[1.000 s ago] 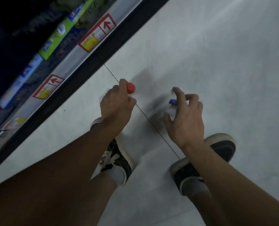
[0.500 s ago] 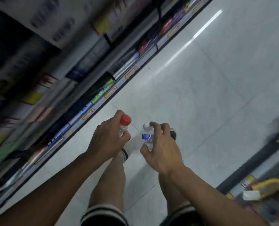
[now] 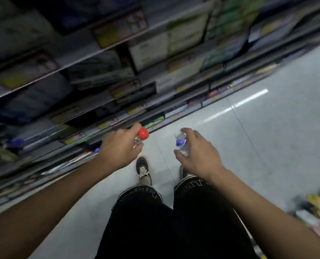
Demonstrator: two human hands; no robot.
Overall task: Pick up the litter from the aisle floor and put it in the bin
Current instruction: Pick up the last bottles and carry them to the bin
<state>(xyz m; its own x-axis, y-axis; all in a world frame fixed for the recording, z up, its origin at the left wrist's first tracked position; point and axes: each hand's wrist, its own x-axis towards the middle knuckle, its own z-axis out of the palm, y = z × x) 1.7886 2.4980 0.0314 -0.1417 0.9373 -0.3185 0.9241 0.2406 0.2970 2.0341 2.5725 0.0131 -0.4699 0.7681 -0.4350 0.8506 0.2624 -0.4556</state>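
Note:
My left hand (image 3: 120, 145) grips a clear plastic bottle with a red cap (image 3: 142, 134); most of the bottle is hidden under my fingers. My right hand (image 3: 198, 152) holds a crumpled clear plastic bottle with a blue label (image 3: 180, 143), fingers curled round it from above. Both hands are held out at about waist height above the pale tiled aisle floor (image 3: 249, 137). No bin is in view.
Stocked shop shelves (image 3: 99, 75) with price labels run along the left side of the aisle. More goods (image 3: 316, 212) show at the lower right edge. My shoe (image 3: 142, 168) and dark trousers are below my hands. The picture is blurred by motion.
I have risen from a crouch near the floor to standing, lifting both bottles off the floor. The view has swung up along the shelves.

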